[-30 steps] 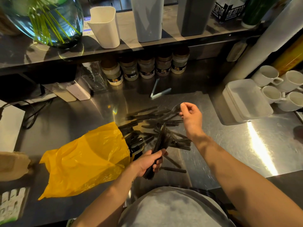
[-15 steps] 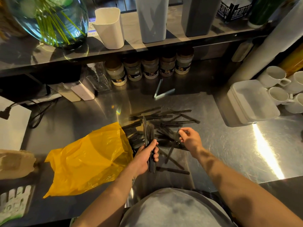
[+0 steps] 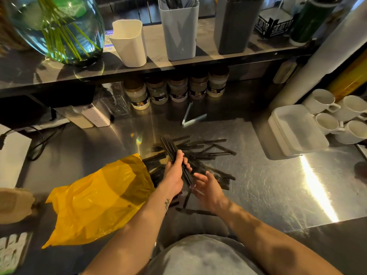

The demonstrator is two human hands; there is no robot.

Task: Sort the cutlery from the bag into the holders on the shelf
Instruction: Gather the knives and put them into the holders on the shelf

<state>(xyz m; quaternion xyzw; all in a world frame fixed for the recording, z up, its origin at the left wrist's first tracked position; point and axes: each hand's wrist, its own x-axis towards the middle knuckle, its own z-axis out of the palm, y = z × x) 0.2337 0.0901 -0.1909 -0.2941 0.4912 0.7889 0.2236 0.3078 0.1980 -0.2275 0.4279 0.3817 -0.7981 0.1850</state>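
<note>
Black plastic cutlery (image 3: 206, 149) lies in a loose pile on the steel counter, spilling from the mouth of a yellow bag (image 3: 95, 197). My left hand (image 3: 174, 171) grips a bundle of black cutlery (image 3: 169, 147) that points up and away. My right hand (image 3: 206, 187) is just right of the bundle's lower end, fingers spread and palm turned toward it, holding nothing I can make out. On the shelf above stand a white holder (image 3: 129, 42), a light grey holder (image 3: 178, 28) with cutlery inside, and a dark grey holder (image 3: 234, 24).
A glass vase (image 3: 57, 26) with green stems stands at the shelf's left. Several spice jars (image 3: 176, 90) line up under the shelf, with tongs (image 3: 190, 118) in front. A white lidded container (image 3: 296, 130) and white mugs (image 3: 337, 116) sit at the right. Cables lie at the left.
My right hand left the pile and moved in beside the bundle's lower end, now with spread fingers. My left hand tilted the bundle slightly. The camera moved closer to the shelf.
</note>
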